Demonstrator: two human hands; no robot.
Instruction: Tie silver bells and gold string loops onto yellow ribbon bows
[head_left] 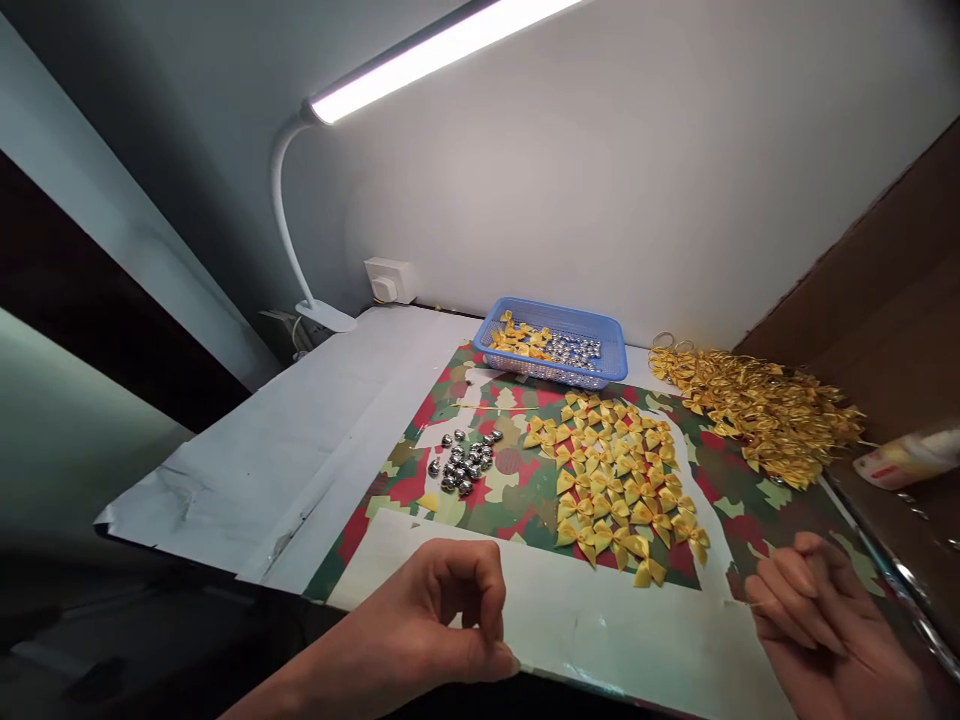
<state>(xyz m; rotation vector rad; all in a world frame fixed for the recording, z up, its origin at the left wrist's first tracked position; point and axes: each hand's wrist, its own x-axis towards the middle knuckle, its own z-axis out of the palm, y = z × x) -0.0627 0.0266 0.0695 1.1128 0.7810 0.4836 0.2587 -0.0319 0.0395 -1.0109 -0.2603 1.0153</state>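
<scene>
Head view: your left hand [420, 620] and your right hand [832, 620] stand well apart over the near side of the table
Left pinch: index bent down to the thumb in a ring, tips meeting or nearly so; whether anything fine sits between them, you cannot tell from here
Right curl: fingers folded in towards the palm; a faint thin line shows beside the fingertips, yet you cannot tell whether they have hold of it
Yellow bows [576, 507]: a spread on the camouflage-print sheet [529, 520], between your hands and beyond them; the nearest bow [649, 573] hangs over onto the white strip [547, 580]
Bow risk: your right hand could drag that front bow or upset the rows, if it sweeps in low
Bow direction: loops mostly spread left and right, so the long axis runs roughly across; tilts vary, and the front bow's exact heading is hard to tell
Silver bells [459, 465]: loosely heaped beyond your left hand; being round, they could roll if knocked
Blue basket [624, 365]: farther back, with more bows and silver pieces inside
Gold bundle [757, 400]: beyond your right hand; loose strands could snag a sleeve
Lamp [442, 60]: lit overhead
</scene>
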